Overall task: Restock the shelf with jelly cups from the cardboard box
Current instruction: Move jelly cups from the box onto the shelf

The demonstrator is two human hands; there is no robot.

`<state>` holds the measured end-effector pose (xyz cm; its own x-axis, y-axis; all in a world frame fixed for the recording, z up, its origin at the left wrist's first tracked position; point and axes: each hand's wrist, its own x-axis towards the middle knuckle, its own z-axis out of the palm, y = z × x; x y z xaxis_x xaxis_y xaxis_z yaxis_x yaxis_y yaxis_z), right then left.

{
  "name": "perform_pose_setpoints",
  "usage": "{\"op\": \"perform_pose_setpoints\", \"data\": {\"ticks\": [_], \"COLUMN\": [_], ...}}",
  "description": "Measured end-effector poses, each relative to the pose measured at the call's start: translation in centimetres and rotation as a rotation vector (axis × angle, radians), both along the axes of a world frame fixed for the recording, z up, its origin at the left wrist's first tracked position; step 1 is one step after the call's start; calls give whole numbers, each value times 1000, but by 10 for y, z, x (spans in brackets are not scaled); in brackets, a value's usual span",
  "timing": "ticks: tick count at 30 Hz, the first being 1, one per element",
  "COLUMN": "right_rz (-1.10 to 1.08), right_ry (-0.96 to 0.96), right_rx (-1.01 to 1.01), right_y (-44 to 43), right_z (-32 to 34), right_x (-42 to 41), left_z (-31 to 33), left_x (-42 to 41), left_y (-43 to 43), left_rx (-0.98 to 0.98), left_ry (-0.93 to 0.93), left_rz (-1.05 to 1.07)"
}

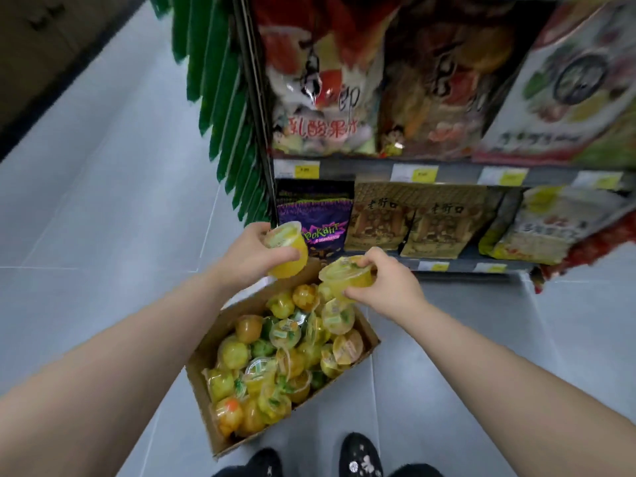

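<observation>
An open cardboard box (206, 356) stands on the floor in front of my feet, filled with several yellow, orange and green jelly cups (275, 356). My left hand (251, 256) grips one yellow jelly cup (287, 247) above the box's far end. My right hand (385, 284) holds another yellow jelly cup (347, 275) by its rim, just right of the first. Both cups hang in front of the low shelf (447, 263).
The shelf unit rises on the right, its rows packed with snack bags (378, 218) and price tags (413, 173). Green packets (227, 98) hang along its left end. Grey tiled floor (103, 201) spreads to the left. My black shoes (359, 456) stand below the box.
</observation>
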<state>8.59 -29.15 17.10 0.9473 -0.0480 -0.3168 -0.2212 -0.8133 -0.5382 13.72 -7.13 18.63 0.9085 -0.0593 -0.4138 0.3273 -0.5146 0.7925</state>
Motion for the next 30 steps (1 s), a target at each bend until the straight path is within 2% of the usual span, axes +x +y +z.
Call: {"op": "perform_pose_setpoints", "data": {"ticks": [4,9,15,21,30], "right_rz": [42,-29,-126,-134,-59], "right_ry": [-138,-348,-585,-842,-1120], "right_rx": [-60,-53,7,73,91], "right_y": [-20,-50,-90,-143,-214], "right_z": [151,334,500,597,682], "right_x": [8,13,12,12,23], "left_z": [156,343,523,626,707], "left_x": [25,43,48,37,21], "left_y": [-18,-49,-92,-139,-217], "left_rx": [39,-90,-146,-286,-335], "left_ry": [-83,-300,-546,-681,-903], "left_rz": [-83,-135,-199,-155,-33]}}
